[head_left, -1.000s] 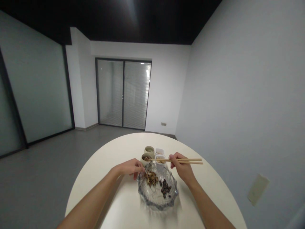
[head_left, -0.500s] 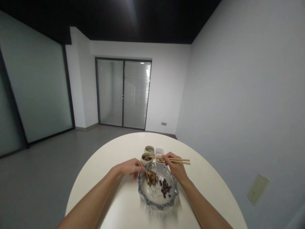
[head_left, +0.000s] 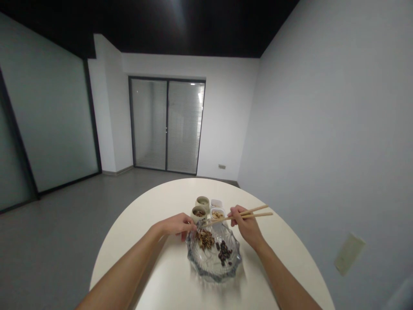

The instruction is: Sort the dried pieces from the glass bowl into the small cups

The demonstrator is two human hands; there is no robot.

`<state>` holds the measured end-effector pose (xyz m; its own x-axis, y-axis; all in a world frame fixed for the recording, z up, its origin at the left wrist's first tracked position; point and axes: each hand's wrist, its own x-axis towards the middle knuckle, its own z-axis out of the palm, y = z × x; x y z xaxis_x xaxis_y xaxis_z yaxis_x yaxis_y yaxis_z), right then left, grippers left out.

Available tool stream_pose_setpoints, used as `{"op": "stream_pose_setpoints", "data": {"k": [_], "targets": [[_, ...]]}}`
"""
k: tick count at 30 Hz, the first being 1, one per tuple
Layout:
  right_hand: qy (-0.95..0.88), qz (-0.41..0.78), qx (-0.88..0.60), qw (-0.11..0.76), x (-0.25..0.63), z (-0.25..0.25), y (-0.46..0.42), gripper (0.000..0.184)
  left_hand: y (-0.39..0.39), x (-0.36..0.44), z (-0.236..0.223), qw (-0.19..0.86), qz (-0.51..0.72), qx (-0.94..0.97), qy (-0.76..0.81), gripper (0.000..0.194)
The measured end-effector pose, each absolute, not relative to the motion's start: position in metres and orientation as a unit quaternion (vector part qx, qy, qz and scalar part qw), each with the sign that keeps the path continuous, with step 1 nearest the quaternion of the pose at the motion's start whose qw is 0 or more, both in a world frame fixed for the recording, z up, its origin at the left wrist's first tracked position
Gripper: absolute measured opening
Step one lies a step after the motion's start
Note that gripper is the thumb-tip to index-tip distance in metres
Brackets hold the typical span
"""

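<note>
Head cam: right hand [head_left: 245, 226] closed on light wooden chopsticks [head_left: 237, 218], tips over the rim of a scalloped clear glass dish [head_left: 214, 271] at its 11 o'clock; left hand [head_left: 177, 226] curled beside the 9 o'clock rim, grip unclear; shredded brown dried pieces [head_left: 204, 240] and dark seeds [head_left: 224, 254] inside

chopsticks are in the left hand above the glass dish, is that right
No: the chopsticks are in the right hand, not the left, as the head view shows. They are above the glass dish, as you said.
</note>
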<state>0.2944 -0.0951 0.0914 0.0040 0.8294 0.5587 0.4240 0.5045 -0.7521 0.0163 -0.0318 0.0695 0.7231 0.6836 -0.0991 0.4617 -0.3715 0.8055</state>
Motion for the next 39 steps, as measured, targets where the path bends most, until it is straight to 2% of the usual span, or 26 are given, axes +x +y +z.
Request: {"op": "stream_pose_setpoints", "data": {"k": [18, 31, 39], "targets": [[-0.738, 0.265, -0.441, 0.436, 0.281, 0.090, -0.109, 0.049, -0.029, 0.015, 0.068, 0.432, 0.116, 0.817, 0.362, 0.043], [-0.714, 0.254, -0.461, 0.463, 0.284, 0.090, -0.105, 0.048, -0.027, 0.015, 0.065, 0.434, 0.115, 0.819, 0.357, 0.044], [-0.724, 0.260, -0.454, 0.449, 0.281, 0.086, -0.104, 0.043, -0.028, 0.016, 0.066, 0.432, 0.118, 0.820, 0.357, 0.042]]}}
